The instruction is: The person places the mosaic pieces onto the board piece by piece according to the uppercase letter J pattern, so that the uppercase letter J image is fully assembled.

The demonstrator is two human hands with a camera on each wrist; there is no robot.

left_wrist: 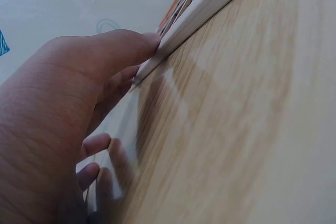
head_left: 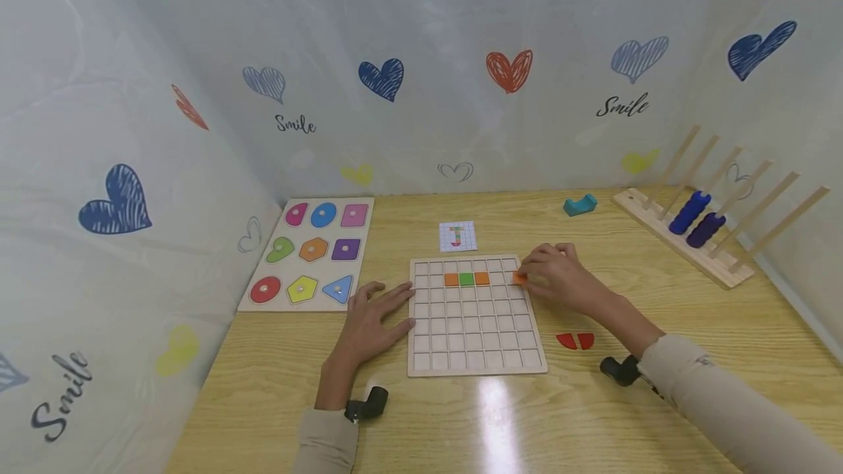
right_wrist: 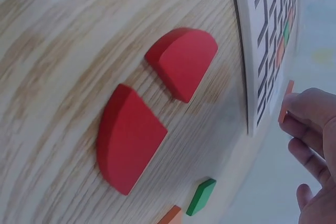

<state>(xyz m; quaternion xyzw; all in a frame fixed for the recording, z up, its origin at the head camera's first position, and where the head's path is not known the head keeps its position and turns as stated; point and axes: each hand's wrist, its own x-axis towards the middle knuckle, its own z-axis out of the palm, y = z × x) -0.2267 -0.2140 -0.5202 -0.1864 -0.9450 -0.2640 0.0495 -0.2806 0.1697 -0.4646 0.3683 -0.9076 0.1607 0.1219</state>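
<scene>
My right hand [head_left: 560,280] pinches an orange square tile [right_wrist: 286,102] between thumb and fingers, at the right edge of the wooden grid board [head_left: 474,322]. On the board's upper part lie an orange tile [head_left: 451,280], a green tile [head_left: 466,279] and another orange tile [head_left: 482,279] in a row. My left hand [head_left: 372,324] is spread beside the board, its thumb and fingertips touching the left edge. Two red quarter-round pieces [right_wrist: 184,61] lie right of the board. A loose green tile [right_wrist: 202,196] and an orange one [right_wrist: 170,216] show near them in the right wrist view.
A small pattern card [head_left: 457,236] lies behind the board. To the left is a shape puzzle board [head_left: 334,231] with colored knobbed pieces. At the right stands a wooden peg rack [head_left: 635,207] with blue and purple pieces; a teal curved piece [head_left: 579,205] lies near it.
</scene>
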